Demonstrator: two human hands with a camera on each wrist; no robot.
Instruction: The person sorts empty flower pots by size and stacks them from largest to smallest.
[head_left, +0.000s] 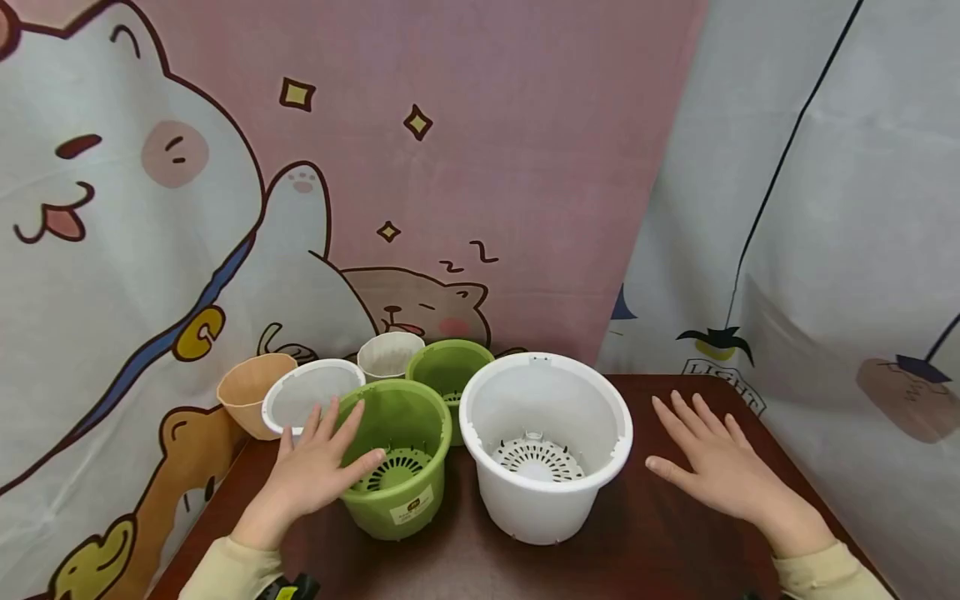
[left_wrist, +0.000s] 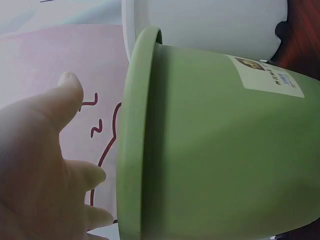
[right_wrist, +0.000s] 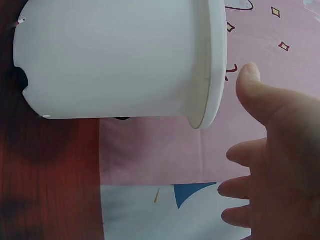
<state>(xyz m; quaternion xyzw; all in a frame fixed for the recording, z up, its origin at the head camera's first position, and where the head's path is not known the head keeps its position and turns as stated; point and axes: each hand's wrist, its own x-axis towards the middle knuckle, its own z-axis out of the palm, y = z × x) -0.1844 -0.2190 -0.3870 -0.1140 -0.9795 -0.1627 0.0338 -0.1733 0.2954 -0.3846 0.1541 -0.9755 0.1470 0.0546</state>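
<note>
With our left hand [head_left: 306, 473] and right hand [head_left: 723, 467] spread and empty, we could tip the front green pot [head_left: 422, 475] by carelessly bumping it with the left.

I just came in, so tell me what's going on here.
A person holds both hands spread open over a dark red table, gripping nothing. The left hand hovers by the labelled green pot; the right hand is beside the large white pot, apart from it. Farther back are another green pot, two smaller white pots and a peach pot.
</note>
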